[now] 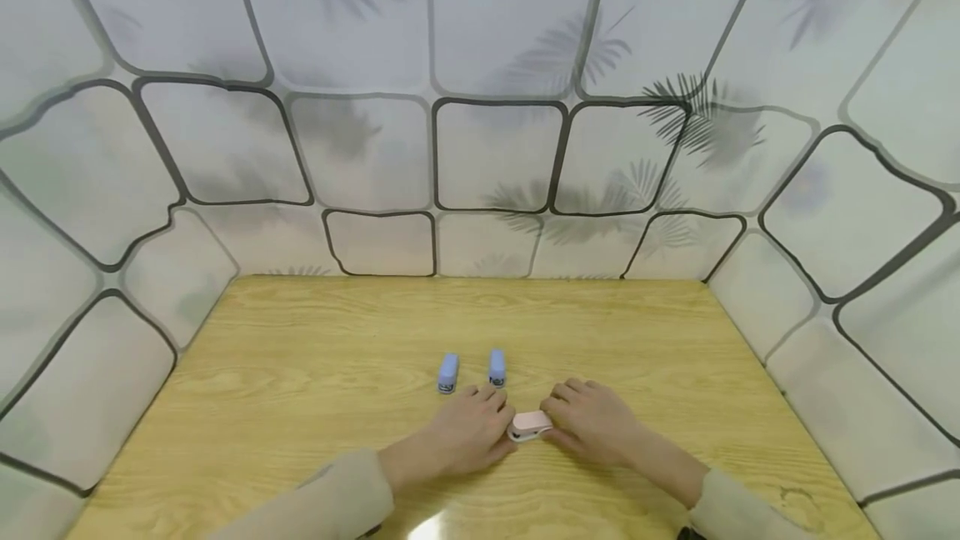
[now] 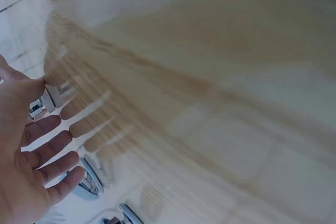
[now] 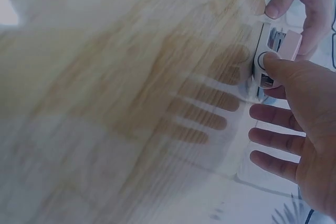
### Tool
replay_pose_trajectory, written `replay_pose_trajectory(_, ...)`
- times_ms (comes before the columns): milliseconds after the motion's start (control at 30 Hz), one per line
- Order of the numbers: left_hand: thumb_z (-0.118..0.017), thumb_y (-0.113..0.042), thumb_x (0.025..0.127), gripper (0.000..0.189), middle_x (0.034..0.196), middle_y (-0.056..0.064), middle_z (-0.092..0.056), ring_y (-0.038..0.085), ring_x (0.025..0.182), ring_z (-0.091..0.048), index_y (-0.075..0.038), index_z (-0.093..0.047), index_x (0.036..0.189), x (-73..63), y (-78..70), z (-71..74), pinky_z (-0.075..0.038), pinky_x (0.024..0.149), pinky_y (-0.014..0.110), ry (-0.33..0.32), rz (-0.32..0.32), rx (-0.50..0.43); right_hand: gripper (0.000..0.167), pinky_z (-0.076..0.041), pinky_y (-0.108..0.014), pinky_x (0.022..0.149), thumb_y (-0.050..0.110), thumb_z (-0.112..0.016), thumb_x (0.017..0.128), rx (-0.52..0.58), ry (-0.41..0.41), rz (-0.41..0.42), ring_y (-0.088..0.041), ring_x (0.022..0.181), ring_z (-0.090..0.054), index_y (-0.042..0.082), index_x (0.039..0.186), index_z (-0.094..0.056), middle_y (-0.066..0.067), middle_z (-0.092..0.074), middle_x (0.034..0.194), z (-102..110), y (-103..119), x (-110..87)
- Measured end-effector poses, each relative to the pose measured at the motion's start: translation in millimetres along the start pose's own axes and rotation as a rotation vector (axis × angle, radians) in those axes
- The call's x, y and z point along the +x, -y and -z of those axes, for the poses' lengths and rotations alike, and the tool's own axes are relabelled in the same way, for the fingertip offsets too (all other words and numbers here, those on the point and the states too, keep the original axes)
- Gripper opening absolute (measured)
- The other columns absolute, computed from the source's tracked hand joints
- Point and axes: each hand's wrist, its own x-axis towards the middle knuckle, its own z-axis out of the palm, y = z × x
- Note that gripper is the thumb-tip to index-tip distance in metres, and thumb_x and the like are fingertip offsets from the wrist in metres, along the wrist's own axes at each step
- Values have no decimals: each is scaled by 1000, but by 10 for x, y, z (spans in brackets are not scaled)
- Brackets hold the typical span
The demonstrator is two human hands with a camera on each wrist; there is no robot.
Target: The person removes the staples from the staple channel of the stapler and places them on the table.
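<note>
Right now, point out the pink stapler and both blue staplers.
Pink stapler (image 1: 531, 420): head view, top cover.
Left blue stapler (image 1: 448, 368): head view, top cover.
Right blue stapler (image 1: 497, 362): head view, top cover.

Left-hand grip (image 2: 25, 177), its fingers straight and parted; a pale stapler (image 2: 36, 108) between thumb and forefinger; two bluish staplers (image 2: 89, 183) lower down; glossy wood-grain tabletop (image 2: 136, 77) mirroring the fingers

A pink-topped, white-based stapler (image 1: 532, 421) is held sideways between fingers (image 1: 506, 416).
</note>
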Motion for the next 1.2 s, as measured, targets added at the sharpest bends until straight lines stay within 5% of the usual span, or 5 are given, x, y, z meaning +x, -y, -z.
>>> replay_pose_trajectory(467, -62, -52, 103, 30, 101, -6, -64, 9, 90, -54, -23, -66, 99, 351, -195, -95, -46, 76, 22, 5, 56, -144, 26, -58, -27, 73, 43, -74, 96, 4, 20, -44, -12, 87, -65, 19, 107, -71, 5, -71, 100, 75, -165, -238)
replay_pose_trajectory(967, -63, -54, 102, 38, 114, -4, -67, 11, 101, -59, -21, -69, 120, 382, -307, -83, -51, 85, 26, 30, 130, -163, 35, -59, -33, 82, 45, -71, 98, 67, -10, -44, -14, 97, -65, 15, 117, -69, 1, -68, 109, 62, -191, -237)
replay_pose_trajectory(1200, -62, -55, 102, 41, 117, -2, -66, 12, 104, -59, -19, -68, 122, 388, -326, -89, -51, 86, 27, 34, 140, -143, 34, -53, -25, 75, 48, -70, 99, 67, -64, -10, -8, 89, -58, 18, 114, -67, 5, -63, 102, -13, -182, -199)
